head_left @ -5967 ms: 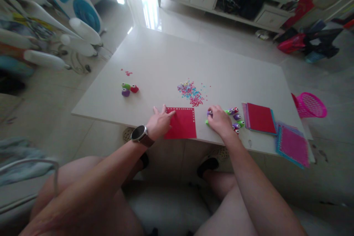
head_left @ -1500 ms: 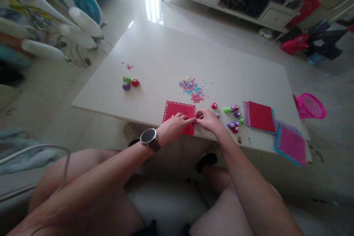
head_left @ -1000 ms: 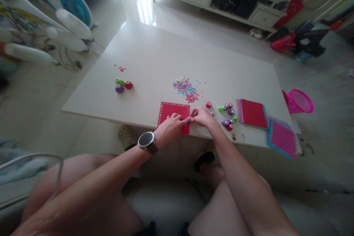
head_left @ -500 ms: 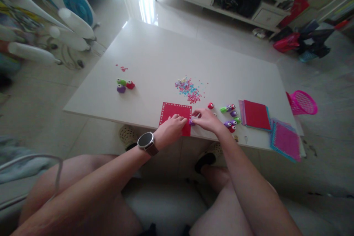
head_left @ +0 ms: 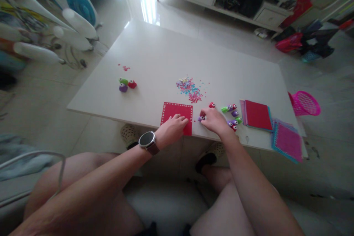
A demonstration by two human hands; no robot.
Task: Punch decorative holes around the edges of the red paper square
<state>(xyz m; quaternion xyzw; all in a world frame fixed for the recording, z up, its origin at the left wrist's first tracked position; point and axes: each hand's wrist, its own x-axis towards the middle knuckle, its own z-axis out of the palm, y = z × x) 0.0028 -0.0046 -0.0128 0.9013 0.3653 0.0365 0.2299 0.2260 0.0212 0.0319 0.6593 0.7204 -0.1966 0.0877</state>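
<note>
A red square sheet of paper [head_left: 177, 110] with a row of small punched holes along its edges lies at the table's front edge. My left hand [head_left: 173, 129] rests flat on it, fingers stretched out. Just right of the sheet, my right hand [head_left: 215, 121] pinches a small purple craft punch [head_left: 201, 118] close to the tabletop. A red punch [head_left: 212, 105] stands beyond that hand. Several green, purple and red punches [head_left: 234, 113] cluster to its right. Behind the sheet is a scattered heap of coloured paper bits [head_left: 190, 90].
Three more punches [head_left: 127, 84] stand on the left of the white table [head_left: 155, 51], near some red bits [head_left: 125, 68]. To the right lie a stack of coloured paper [head_left: 258, 115] and punched sheets [head_left: 287, 141]. A pink basket [head_left: 305, 103] stands past the right edge.
My right hand has moved right with the purple punch, off the sheet's right edge. A small red bit now shows on the table between them. My left hand stays on the sheet.
</note>
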